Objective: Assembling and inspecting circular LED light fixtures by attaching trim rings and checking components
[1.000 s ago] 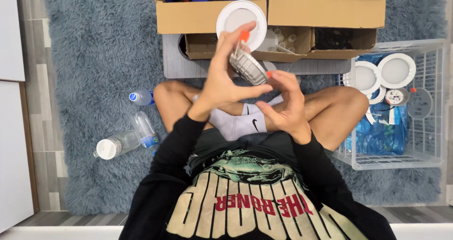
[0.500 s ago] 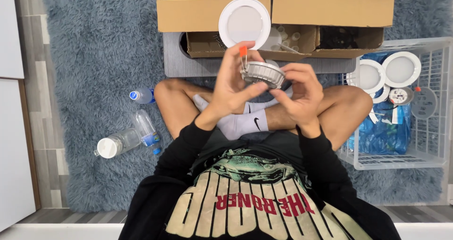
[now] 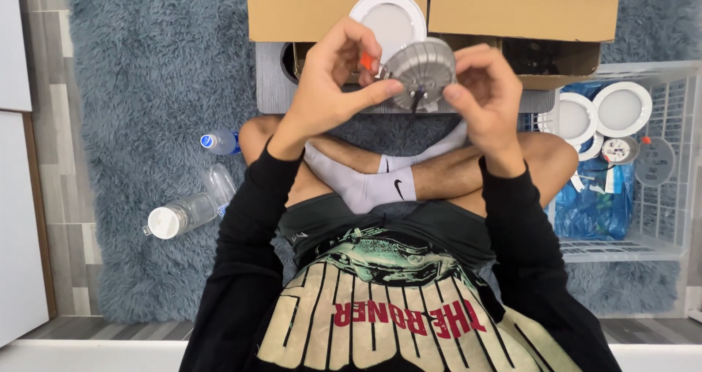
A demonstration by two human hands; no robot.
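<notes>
A person sits cross-legged on a shaggy blue-grey rug (image 3: 146, 87), seen from above. At the rug's far edge stands an open cardboard box (image 3: 439, 10) with a finished round white downlight (image 3: 387, 17) resting on its flap. Along the right edge sits a white wire crate (image 3: 658, 160) holding several more white round lights (image 3: 621, 109) and a blue plastic bag (image 3: 596, 207). Near the left edge lie two clear plastic bottles (image 3: 186, 215). Both hands are raised over the lap, in front of the box. Between them is a ribbed grey metal light housing (image 3: 423, 68), its back facing up with a short dark wire hanging from it. The left hand (image 3: 329, 87) pinches a small orange-tipped spring clip (image 3: 368, 62) at the housing's left rim, fingers closed narrowly on it. The right hand (image 3: 486, 94) grips the housing's right side with curled fingers. Judging from this, the clip fitting looks to be in progress, and this unit has not yet joined the others in the crate.
</notes>
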